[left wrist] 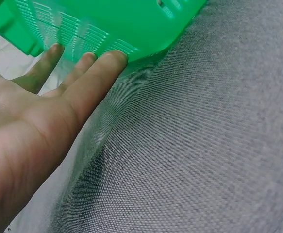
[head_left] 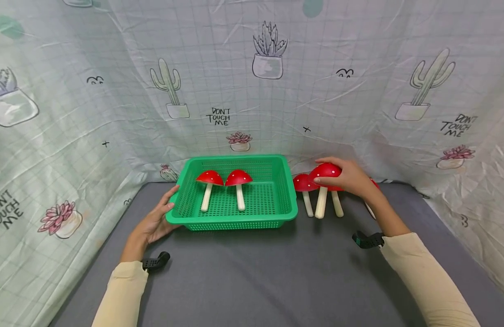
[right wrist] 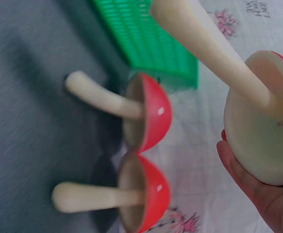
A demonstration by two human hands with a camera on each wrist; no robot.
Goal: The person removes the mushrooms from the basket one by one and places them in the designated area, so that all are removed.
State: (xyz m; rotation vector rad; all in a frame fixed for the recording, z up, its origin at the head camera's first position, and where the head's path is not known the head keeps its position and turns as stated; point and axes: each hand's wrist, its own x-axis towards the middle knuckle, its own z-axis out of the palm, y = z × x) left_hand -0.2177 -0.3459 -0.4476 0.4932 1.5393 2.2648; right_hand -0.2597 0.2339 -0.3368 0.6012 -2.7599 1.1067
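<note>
A green plastic basket (head_left: 231,222) holds two red-capped toy mushrooms with white spots, a left one (head_left: 210,177) and a right one (head_left: 238,177). At its left side, my left hand (head_left: 155,222) touches the wall with outstretched fingers (left wrist: 95,77). My right hand (head_left: 347,177) grips another mushroom (head_left: 326,170) by its cap, stem pointing down. In the right wrist view, this mushroom's pale underside (right wrist: 258,131) shows, raised off the table. Beneath and beside that hand are a mushroom (head_left: 305,182) near the basket, one with its stem (head_left: 337,204) showing, and one (head_left: 373,182) mostly hidden by the wrist.
A dark grey cloth (head_left: 252,277) covers the table. Behind and at both sides hangs a pale curtain (head_left: 252,100) printed with potted plants. Each wrist wears a black strap device, one on the left (head_left: 157,261) and one on the right (head_left: 368,240).
</note>
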